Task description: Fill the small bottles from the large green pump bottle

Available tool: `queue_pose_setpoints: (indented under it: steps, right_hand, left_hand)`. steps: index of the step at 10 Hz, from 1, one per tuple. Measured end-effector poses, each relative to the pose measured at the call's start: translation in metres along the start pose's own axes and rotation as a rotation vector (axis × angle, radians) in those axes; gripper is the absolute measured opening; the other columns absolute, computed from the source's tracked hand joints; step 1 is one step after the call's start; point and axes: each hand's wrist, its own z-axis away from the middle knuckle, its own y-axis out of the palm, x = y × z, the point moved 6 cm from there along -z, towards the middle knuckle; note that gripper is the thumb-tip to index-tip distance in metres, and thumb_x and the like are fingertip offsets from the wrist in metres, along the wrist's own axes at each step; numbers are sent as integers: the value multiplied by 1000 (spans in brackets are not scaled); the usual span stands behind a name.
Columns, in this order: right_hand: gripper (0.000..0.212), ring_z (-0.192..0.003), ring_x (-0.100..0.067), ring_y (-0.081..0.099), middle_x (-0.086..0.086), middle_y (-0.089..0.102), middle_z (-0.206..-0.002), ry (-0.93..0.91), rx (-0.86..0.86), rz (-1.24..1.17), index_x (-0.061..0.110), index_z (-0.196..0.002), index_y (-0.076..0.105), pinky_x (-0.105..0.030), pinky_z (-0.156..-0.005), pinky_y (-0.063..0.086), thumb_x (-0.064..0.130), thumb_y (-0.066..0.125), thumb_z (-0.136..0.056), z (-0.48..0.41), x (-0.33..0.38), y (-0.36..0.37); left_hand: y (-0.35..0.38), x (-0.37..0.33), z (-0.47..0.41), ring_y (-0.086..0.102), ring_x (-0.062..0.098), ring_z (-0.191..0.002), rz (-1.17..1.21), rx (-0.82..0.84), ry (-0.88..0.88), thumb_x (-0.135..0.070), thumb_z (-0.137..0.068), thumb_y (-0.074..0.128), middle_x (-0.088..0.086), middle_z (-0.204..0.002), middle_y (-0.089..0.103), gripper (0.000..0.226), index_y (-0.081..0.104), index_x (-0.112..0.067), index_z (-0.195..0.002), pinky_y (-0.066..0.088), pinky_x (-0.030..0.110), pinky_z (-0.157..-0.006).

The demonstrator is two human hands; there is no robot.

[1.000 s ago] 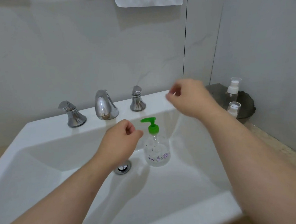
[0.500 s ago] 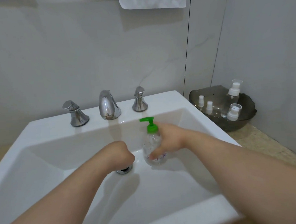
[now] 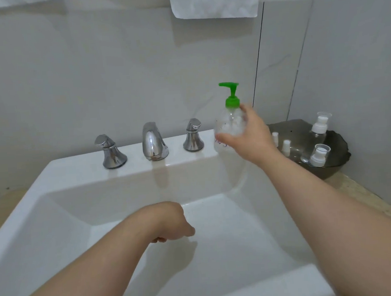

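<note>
Handwriting on the pump bottle (image 3: 228, 123) is not coming through legibly.
A few reddish-purple handwritten strokes (image 3: 220, 142) are showing low on the bottle's clear body. Motion blur is smearing them, and the right hand (image 3: 252, 140) gripping the bottle is covering the rest, so no single character or word is reading clearly.

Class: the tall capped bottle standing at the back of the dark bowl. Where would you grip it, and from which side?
Probably the tall bottle by its white collar, coming down from above: it stands upright, the bowl wall is close behind it, another capped bottle crowds its front, and the clear cap alone might pull off.
</note>
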Motion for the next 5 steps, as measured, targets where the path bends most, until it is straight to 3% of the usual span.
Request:
queue_pose_setpoints:
  steps: [1,2,3,5]
  right_hand:
    - [99,-135,-20,41,-8,29,-155,19,-58,-9,29,-159,25,-19,-96,27,35,86,-81,-3,-6,4]
    - [88,-124,-20,49,-7,39,-148,38,-136,23,19,-150,35,-20,-91,31,38,86,-81,-3,-14,3]
    - [79,-130,-26,51,-5,51,-147,15,-106,91,17,-150,35,-29,-91,37,43,77,-88,-6,-20,9]
    - [81,-136,-35,47,-10,50,-151,30,-28,191,22,-162,17,-41,-103,42,40,64,-98,-5,-22,16]
  left_hand:
    - [1,0,-1,47,20,-54,-7,4,14,-48,-97,57,3,-67,53,42,49,-14,-76,42,27,-59]
    - [1,0,-1,47,18,-53,-13,8,18,-50,-97,56,3,-68,53,42,49,-15,-76,42,27,-58]
    - [2,-1,1,48,17,-54,-16,27,18,-51,-98,56,2,-69,53,42,49,-15,-77,42,26,-58]
    - [1,-4,3,51,16,-58,-27,10,52,-54,-97,55,0,-73,55,42,55,-15,-85,41,25,-57]
